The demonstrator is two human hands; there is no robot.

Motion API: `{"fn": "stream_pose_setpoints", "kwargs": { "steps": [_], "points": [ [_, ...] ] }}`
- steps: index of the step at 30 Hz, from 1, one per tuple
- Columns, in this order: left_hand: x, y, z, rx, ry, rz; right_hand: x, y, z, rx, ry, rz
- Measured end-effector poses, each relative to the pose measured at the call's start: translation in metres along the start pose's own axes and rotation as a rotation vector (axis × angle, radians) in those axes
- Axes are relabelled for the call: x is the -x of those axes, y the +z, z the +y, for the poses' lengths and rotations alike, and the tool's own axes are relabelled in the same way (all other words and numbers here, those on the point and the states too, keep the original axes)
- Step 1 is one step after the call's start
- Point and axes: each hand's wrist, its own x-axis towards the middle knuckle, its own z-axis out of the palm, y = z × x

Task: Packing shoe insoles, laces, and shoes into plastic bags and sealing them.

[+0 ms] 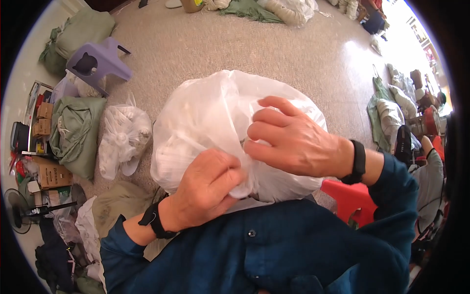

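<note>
Fingers (270, 117) curled at a white plastic bag (205, 115), grip unclear, speckled floor (196, 49) around, purple stool (104, 58) leftward.

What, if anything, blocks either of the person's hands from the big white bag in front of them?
Nothing visible does. The left hand is at the near side of the big white bag; the right hand is over its right part. The purple stool and smaller bag sit off left.
</note>
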Motion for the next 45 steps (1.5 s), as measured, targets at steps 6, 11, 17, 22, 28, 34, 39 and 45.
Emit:
{"fn": "stream_pose_setpoints", "kwargs": {
  "steps": [6, 11, 17, 22, 28, 34, 39, 45],
  "points": [
    [-0.01, -0.004, 0.0, -0.127, -0.191, -0.215, 0.069, 0.009, 0.007, -0.211, 0.766, 0.583],
    [-0.021, 0.017, 0.003, -0.216, -0.008, -0.119, 0.174, 0.087, -0.018, -0.533, 1.26, 0.587],
    [-0.024, 0.013, 0.001, -0.3, 0.121, -0.097, 0.153, 0.078, -0.038, -1.313, 1.434, 0.7],
    [-0.072, -0.04, -0.034, -0.304, 0.175, 0.147, 0.153, 0.036, -0.01, -1.277, 1.14, 0.693],
    [-0.099, -0.164, -0.109, -0.306, 0.127, 0.365, 0.101, -0.048, 0.008, -0.836, 0.948, 0.969],
    [-0.079, -0.25, -0.088, -0.264, 0.036, 0.381, 0.127, -0.001, 0.038, -1.166, 1.146, 0.838],
    [-0.008, -0.284, -0.146, -0.564, -0.147, 0.352, 0.083, 0.034, 0.047, -1.204, 1.183, 0.601],
    [0.049, -0.266, -0.15, -0.776, -0.153, 0.365, 0.07, 0.078, 0.052, -1.174, 1.135, 0.213]
  ]
}}
